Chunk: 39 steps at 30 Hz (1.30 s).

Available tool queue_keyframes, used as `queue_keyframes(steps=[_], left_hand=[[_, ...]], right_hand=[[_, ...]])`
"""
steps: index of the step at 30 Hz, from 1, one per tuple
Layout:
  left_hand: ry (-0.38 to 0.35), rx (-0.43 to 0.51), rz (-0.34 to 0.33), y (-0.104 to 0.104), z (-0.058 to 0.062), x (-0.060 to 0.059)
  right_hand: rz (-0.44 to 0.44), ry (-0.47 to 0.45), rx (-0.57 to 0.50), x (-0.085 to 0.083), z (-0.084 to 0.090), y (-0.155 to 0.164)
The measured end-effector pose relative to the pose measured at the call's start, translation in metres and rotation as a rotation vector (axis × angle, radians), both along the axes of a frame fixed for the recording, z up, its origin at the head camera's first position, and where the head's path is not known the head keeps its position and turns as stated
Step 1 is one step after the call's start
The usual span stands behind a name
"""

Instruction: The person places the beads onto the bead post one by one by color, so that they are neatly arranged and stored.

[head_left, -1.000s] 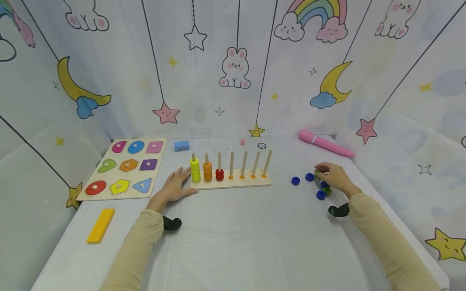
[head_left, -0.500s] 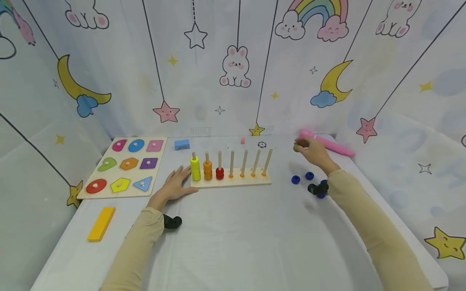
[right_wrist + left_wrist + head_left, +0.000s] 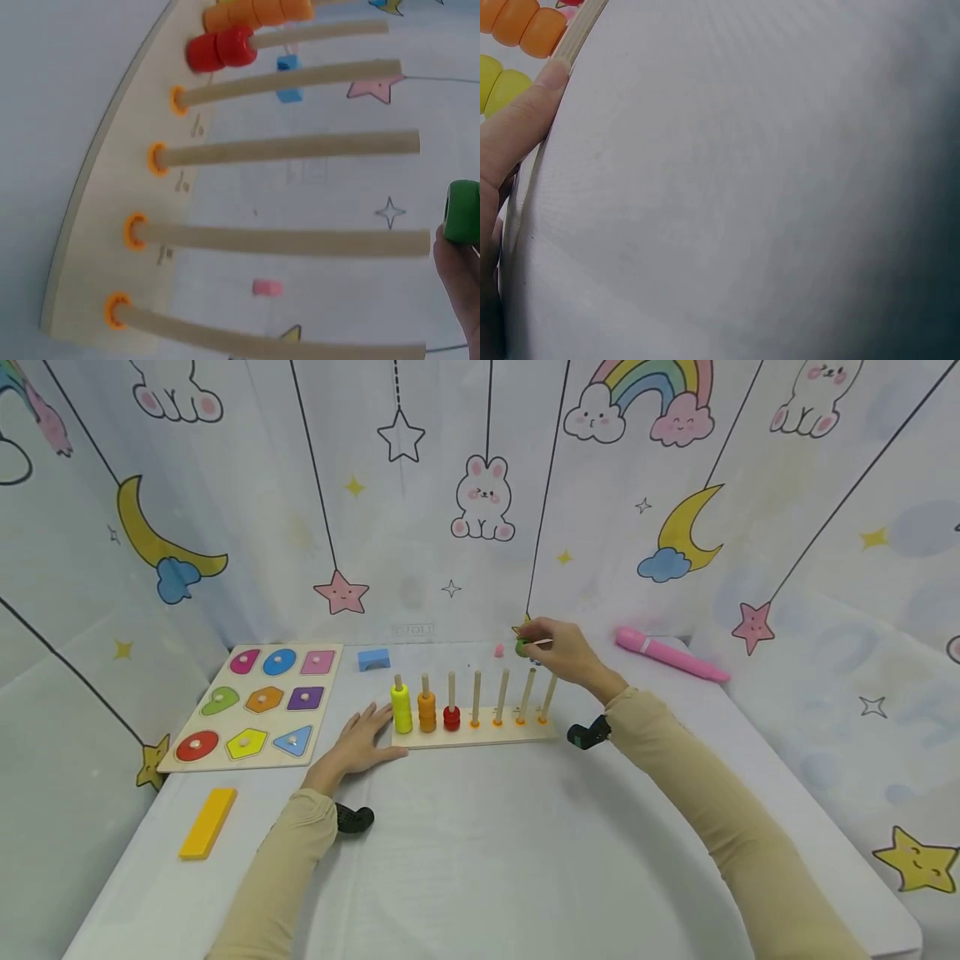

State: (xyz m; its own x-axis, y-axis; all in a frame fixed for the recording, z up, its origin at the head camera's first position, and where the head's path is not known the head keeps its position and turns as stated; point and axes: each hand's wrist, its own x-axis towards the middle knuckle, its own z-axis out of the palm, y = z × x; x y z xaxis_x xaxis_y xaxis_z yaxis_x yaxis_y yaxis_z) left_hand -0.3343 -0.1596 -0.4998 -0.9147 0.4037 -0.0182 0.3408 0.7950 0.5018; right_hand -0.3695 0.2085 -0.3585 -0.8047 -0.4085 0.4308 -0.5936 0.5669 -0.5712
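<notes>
A wooden peg board (image 3: pixel 480 737) (image 3: pixel 97 225) stands mid-table with yellow beads (image 3: pixel 401 707), orange beads (image 3: pixel 427 712) and red beads (image 3: pixel 452 718) (image 3: pixel 222 49) on its three left pegs. Its other pegs (image 3: pixel 300 148) are bare. My right hand (image 3: pixel 564 652) holds a green bead (image 3: pixel 522 647) (image 3: pixel 461 211) in the air above the tops of the bare pegs. My left hand (image 3: pixel 363 742) lies flat on the table, fingertips (image 3: pixel 551 75) touching the board's left end.
A shape puzzle board (image 3: pixel 258 703) lies at the left, a yellow bar (image 3: pixel 207 823) near the front left edge. A blue block (image 3: pixel 373 659), a small pink piece (image 3: pixel 499 651) and a pink pen-like toy (image 3: pixel 669 655) lie at the back.
My right hand has lifted the green bead from the loose beads at the right and carried it left, up over the pegs. The left hand has stayed put.
</notes>
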Motion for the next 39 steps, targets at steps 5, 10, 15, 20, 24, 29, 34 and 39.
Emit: queue_keyframes(steps=[5,10,15,20,24,29,34,39], left_hand=[[0.006,0.009,-0.001,0.0,0.001,0.0],[0.013,0.007,-0.003,-0.001,0.002,-0.001],[-0.001,0.011,-0.008,-0.002,-0.001,-0.004],[-0.015,0.011,-0.011,-0.001,-0.002,-0.005],[-0.015,0.015,-0.011,-0.001,-0.002,-0.005],[-0.008,0.014,-0.009,-0.001,-0.001,-0.005],[-0.013,0.009,-0.004,-0.001,-0.001,-0.004],[-0.017,0.007,-0.001,-0.002,-0.002,-0.004]], right_hand=[[0.08,-0.022,0.011,0.002,0.0,-0.029],[0.135,-0.029,0.028,0.004,-0.005,-0.048],[0.168,-0.055,0.024,0.007,-0.009,-0.058],[0.145,-0.077,0.043,0.009,-0.012,-0.062],[0.143,-0.069,0.052,0.009,-0.012,-0.061],[0.144,-0.059,0.069,0.008,-0.011,-0.059],[0.135,-0.067,0.071,0.007,-0.01,-0.057],[0.14,-0.067,0.057,0.007,-0.01,-0.053]])
